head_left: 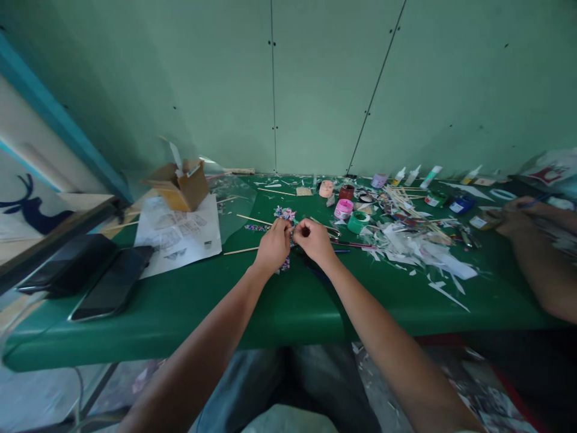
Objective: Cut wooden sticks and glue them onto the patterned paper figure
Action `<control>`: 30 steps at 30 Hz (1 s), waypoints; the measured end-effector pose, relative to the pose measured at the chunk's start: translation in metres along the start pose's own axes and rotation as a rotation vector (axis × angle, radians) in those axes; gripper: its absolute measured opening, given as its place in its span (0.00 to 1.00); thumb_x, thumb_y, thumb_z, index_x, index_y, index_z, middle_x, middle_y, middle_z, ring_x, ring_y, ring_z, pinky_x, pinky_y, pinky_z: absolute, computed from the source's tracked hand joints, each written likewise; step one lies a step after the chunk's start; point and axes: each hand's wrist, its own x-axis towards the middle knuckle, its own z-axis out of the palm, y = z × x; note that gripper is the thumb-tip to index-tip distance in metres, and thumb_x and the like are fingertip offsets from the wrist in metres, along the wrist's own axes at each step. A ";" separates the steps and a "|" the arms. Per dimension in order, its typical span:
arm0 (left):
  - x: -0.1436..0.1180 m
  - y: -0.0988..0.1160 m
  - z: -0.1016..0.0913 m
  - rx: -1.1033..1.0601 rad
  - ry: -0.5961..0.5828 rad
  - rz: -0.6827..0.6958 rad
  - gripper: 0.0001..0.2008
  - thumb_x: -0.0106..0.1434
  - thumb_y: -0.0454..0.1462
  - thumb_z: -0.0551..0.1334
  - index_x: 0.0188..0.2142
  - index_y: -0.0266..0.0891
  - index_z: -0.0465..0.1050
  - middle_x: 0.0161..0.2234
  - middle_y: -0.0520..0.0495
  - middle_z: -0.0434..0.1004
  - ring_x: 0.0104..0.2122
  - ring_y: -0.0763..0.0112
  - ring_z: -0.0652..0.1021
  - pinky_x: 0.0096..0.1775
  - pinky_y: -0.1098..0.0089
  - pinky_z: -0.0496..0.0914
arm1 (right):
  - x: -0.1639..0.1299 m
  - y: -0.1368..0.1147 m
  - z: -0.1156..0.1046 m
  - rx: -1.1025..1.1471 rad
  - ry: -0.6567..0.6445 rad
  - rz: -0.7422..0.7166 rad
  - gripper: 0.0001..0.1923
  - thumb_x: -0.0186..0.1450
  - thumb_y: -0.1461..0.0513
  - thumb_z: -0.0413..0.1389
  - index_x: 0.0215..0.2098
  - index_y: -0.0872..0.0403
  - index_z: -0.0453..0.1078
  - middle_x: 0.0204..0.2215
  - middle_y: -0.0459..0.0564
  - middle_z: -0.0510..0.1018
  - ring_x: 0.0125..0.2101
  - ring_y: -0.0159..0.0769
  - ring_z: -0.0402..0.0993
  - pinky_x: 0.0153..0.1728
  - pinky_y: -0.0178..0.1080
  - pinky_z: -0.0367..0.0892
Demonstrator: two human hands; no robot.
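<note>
My left hand [273,245] and my right hand [314,242] meet over the green table, their fingertips almost touching. A small craft piece [285,213] with a speckled purple, pink and blue surface shows above and below my left hand, whose fingers are closed on it. My right hand's thumb and forefinger are pinched together beside it; whatever lies between them is too small to make out. Thin wooden sticks [241,251] lie to the left of my left hand. Just beyond my right hand stand a pink paint jar [344,208] and a green paint jar [358,222].
White paper scraps [424,246] and a heap of sticks [408,204] spread on the right. Glue bottles [412,175] stand near the wall. A cardboard box [178,187] sits on printed paper [180,234], with a phone [112,282] nearby. Another person's hands [518,215] work at far right.
</note>
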 end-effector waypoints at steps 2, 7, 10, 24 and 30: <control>0.001 -0.001 0.001 -0.052 -0.006 -0.055 0.09 0.66 0.38 0.48 0.36 0.39 0.65 0.34 0.45 0.69 0.33 0.68 0.70 0.35 0.70 0.61 | 0.001 0.001 -0.002 0.036 0.016 -0.003 0.03 0.54 0.63 0.53 0.22 0.53 0.64 0.20 0.44 0.70 0.23 0.31 0.64 0.26 0.34 0.58; 0.005 -0.003 -0.002 -0.307 -0.003 -0.198 0.13 0.65 0.44 0.52 0.36 0.38 0.69 0.26 0.50 0.68 0.26 0.72 0.68 0.30 0.73 0.60 | 0.003 0.003 -0.006 0.153 0.012 0.020 0.08 0.57 0.58 0.54 0.25 0.53 0.70 0.20 0.45 0.70 0.23 0.32 0.65 0.24 0.34 0.58; 0.006 -0.003 -0.005 -0.392 -0.010 -0.226 0.13 0.61 0.45 0.57 0.34 0.37 0.71 0.24 0.52 0.68 0.22 0.75 0.65 0.27 0.74 0.58 | 0.003 0.002 -0.007 0.131 0.002 0.004 0.10 0.58 0.57 0.54 0.27 0.53 0.72 0.21 0.46 0.72 0.23 0.33 0.66 0.25 0.35 0.59; 0.008 -0.004 -0.008 -0.363 -0.026 -0.290 0.14 0.58 0.45 0.59 0.32 0.37 0.75 0.19 0.54 0.67 0.20 0.75 0.65 0.24 0.73 0.57 | 0.001 0.002 -0.003 -0.046 -0.010 -0.047 0.08 0.59 0.60 0.53 0.27 0.54 0.72 0.23 0.48 0.75 0.24 0.35 0.68 0.27 0.35 0.60; 0.007 -0.007 -0.005 -0.282 0.016 -0.204 0.11 0.61 0.42 0.57 0.32 0.37 0.72 0.25 0.52 0.71 0.22 0.76 0.66 0.27 0.74 0.59 | -0.001 0.002 -0.003 -0.102 -0.005 -0.066 0.07 0.58 0.61 0.52 0.26 0.54 0.70 0.23 0.46 0.74 0.24 0.33 0.68 0.27 0.33 0.59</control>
